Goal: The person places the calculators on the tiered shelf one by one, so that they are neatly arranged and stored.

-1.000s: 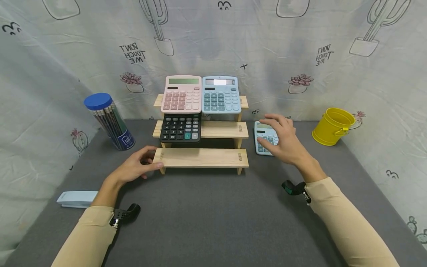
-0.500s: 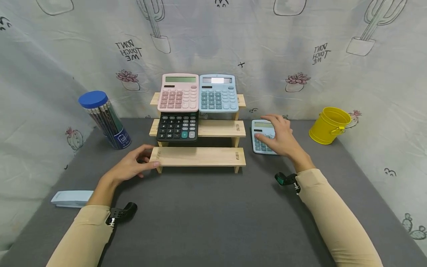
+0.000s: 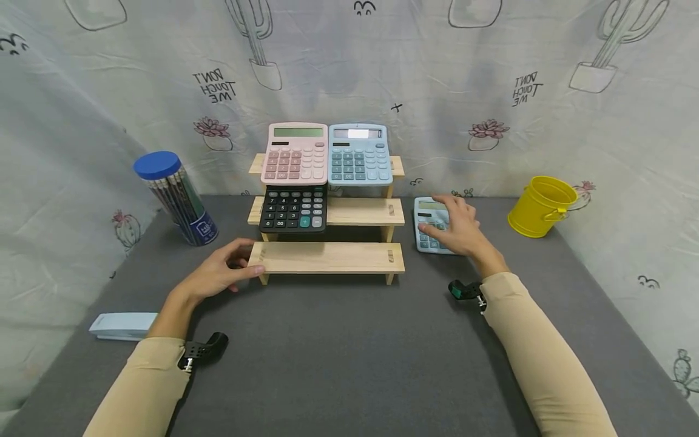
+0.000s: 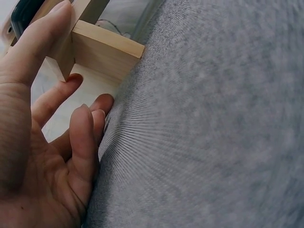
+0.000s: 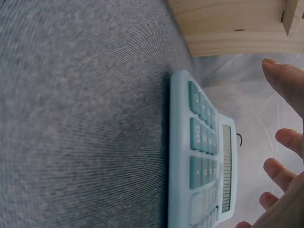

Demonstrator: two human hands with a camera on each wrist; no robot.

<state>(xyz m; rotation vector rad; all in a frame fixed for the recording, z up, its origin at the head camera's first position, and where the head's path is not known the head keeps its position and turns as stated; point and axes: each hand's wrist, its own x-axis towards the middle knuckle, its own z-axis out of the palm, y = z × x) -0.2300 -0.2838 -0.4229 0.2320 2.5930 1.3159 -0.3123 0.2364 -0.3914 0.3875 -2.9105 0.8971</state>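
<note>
My left hand [image 3: 218, 270] is at the left end of the lowest tier of a three-tier wooden stand [image 3: 327, 258]. Its thumb lies on the plank, and in the left wrist view the index fingertip meets the plank's lower corner [image 4: 65, 71]. My right hand [image 3: 461, 227] hovers over a light blue calculator [image 3: 429, 213] on the grey table, thumb and fingers spread and apart from it in the right wrist view. On the stand's top tier lean a pink calculator [image 3: 297, 152] and a blue calculator [image 3: 359, 155]. A black calculator [image 3: 293, 209] sits at the left of the middle tier.
Left of the stand, a blue-lidded tub of pencils [image 3: 177, 197] stands tilted in view. A light blue stapler-like object [image 3: 122, 326] lies beside the left forearm. At the right back is a yellow bucket [image 3: 542, 206]. A printed cloth [image 3: 349, 73] hangs behind the table.
My right hand has come lower and slightly left over the light blue calculator. The left hand stays at the stand's end. The head view shifts slightly.
</note>
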